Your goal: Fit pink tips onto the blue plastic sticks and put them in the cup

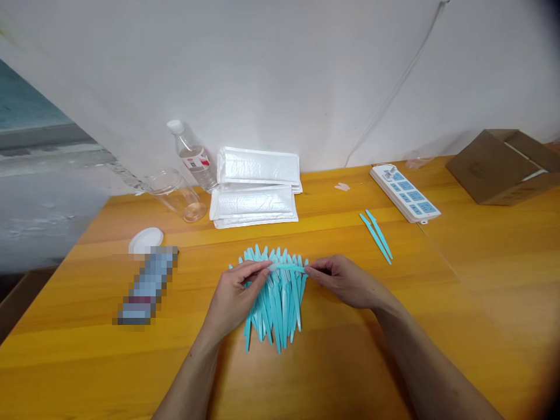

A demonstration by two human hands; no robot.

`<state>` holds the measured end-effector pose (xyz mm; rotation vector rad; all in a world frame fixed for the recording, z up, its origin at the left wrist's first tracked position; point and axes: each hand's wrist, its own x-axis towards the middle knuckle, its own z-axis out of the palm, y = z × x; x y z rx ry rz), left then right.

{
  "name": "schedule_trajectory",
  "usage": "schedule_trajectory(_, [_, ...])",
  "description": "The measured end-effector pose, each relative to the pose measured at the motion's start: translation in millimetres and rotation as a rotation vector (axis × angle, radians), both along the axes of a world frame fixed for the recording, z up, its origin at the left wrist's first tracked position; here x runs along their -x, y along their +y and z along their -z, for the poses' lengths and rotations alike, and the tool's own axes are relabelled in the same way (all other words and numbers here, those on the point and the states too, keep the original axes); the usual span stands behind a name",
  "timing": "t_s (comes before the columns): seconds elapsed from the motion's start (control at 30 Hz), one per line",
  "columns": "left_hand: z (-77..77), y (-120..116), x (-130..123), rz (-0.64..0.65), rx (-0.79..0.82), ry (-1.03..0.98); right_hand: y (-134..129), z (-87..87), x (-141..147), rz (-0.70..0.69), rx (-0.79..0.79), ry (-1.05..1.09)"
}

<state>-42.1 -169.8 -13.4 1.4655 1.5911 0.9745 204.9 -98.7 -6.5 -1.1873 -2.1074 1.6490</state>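
My left hand [234,294] pinches the pale, clear-looking end of a teal eyebrow razor [291,268] between thumb and fingers. The other end of this razor is gripped by the fingertips of my right hand [345,284], so it lies level between both hands. Just beneath it, a pile of teal eyebrow razors [277,315] is spread on the table, mostly lengthwise towards me. Two more teal razors [375,239] lie side by side, apart from the pile, beyond my right hand.
White padded envelopes [258,201] are stacked by the wall, beside a plastic bottle [196,160] and a clear jar [179,198]. A white lid [146,239] and a blurred phone-like object [146,286] lie left. Right are a power strip [405,192] and a cardboard box [490,169].
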Motion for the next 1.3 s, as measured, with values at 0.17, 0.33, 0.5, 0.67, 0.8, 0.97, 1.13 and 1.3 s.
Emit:
schedule_trajectory(0.17, [-2.0, -1, 2, -0.02, 0.008, -0.026, -1, -0.5, 0, 0.001, -0.027, -0.012])
schedule_trajectory(0.33, [-6.4, -3, -5, 0.045, -0.017, 0.037, -5, -3.2, 2, -0.022, -0.03, -0.003])
schedule_trajectory(0.5, [-8.8, -2, -16, 0.093, -0.04, 0.028, -13, -7.1, 8, -0.04, -0.078, -0.008])
schedule_trajectory(0.67, [-2.3, 2, -18, -0.057, -0.031, -0.065, -35, -2.6, 31, 0.015, -0.355, -0.173])
schedule_trajectory(0.8, [1.1, 2, -13, -0.169, -0.023, -0.091, -51, 3.0, 52, 0.078, -0.561, -0.389])
schedule_trajectory(0.97, [-12.5, 14, -11, -0.147, -0.03, -0.038, -26, -3.4, 14, 0.206, -0.595, -0.609])
schedule_trajectory(1.13, [-27.5, 97, -51, 0.121, -0.318, 0.231, 27, 0.0, -64, 0.663, -0.677, -0.896])
schedule_trajectory(1.3, [-10.2, 227, -124, 0.37, -0.346, 0.551, 42, 13.9, -83, 0.626, -0.56, -1.0])
